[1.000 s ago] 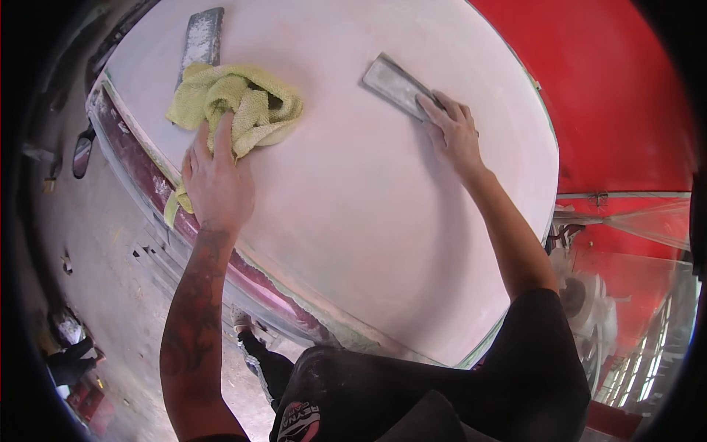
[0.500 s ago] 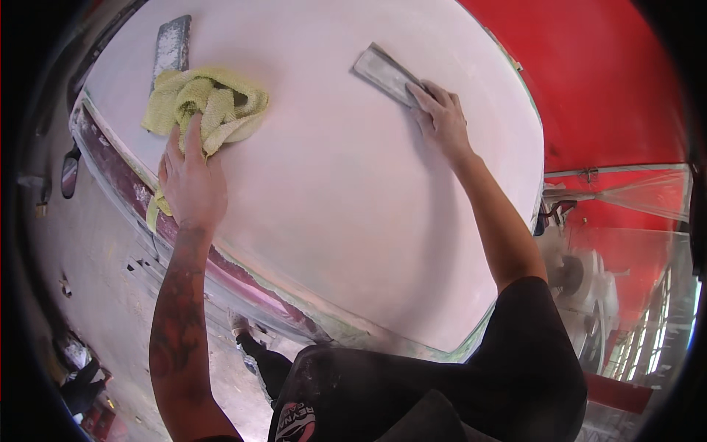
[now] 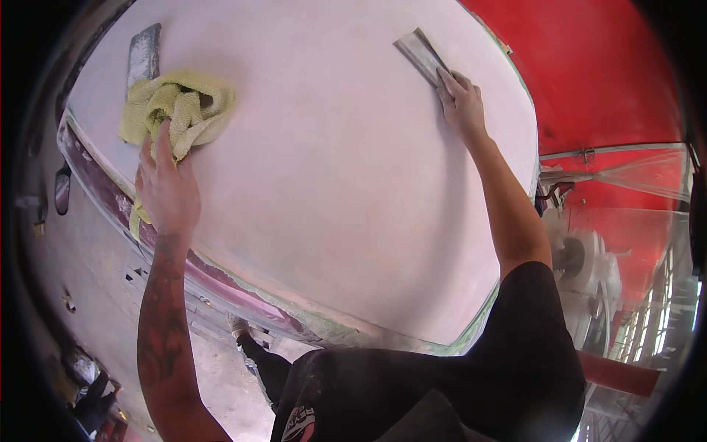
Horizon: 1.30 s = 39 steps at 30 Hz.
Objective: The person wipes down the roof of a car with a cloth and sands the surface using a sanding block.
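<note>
My left hand [image 3: 169,195] is on a bunched yellow-green cloth [image 3: 199,121], its fingers pressed into the folds. A strip of the cloth shows below the palm. Just beyond the cloth lies a dusty dark grey sanding block [image 3: 144,55], its near end hidden. My right hand [image 3: 464,107] is closed around the near end of a long, flat grey sanding block [image 3: 420,55]. That block lies against a broad, pale pinkish-white vehicle panel [image 3: 331,184], toward its far right. My fingers cover part of the block.
Greenish edging and a maroon strip [image 3: 221,283] border the panel's near left side. A dark mirror-like part [image 3: 62,190] stands out at far left. At right are a large red surface [image 3: 589,74], clear plastic sheeting [image 3: 641,173] and a white machine-like object [image 3: 589,258].
My right hand has slid the sanding block farther away and to the right across the panel. My left hand keeps its place on the cloth while the whole view shifts slightly.
</note>
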Available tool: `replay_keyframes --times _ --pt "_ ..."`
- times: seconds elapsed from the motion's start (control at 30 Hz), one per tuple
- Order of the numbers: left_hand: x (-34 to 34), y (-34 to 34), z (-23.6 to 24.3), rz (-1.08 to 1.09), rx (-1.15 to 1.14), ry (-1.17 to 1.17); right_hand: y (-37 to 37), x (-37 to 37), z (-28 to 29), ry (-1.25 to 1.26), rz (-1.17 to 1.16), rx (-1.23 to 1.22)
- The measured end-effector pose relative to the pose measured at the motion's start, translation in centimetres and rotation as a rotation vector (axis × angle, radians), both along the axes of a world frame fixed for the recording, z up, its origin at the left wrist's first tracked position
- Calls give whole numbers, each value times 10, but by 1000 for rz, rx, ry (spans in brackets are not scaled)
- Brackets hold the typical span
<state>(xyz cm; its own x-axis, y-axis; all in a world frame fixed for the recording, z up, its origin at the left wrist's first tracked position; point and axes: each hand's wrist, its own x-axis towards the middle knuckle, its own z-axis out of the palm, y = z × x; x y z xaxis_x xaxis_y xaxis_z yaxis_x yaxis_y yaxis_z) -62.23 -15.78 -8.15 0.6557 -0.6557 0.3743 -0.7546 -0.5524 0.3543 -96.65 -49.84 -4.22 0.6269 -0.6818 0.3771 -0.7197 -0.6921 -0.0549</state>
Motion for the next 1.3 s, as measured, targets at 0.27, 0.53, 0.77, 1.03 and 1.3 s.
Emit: replay_keyframes --times 0.27,0.53,0.77,1.03,1.3 --pt "1 7 6 65 99 16 114 -86 2 32 278 108" --pt "1 1 -1 24 49 5 -10 -45 -3 -39 -123 47" --pt "5 9 3 62 88 18 134 -115 2 0 155 152" --pt "3 3 -5 29 62 32 -34 -79 12 93 -310 88" --pt "4 12 4 86 96 19 126 -120 1 48 190 165"
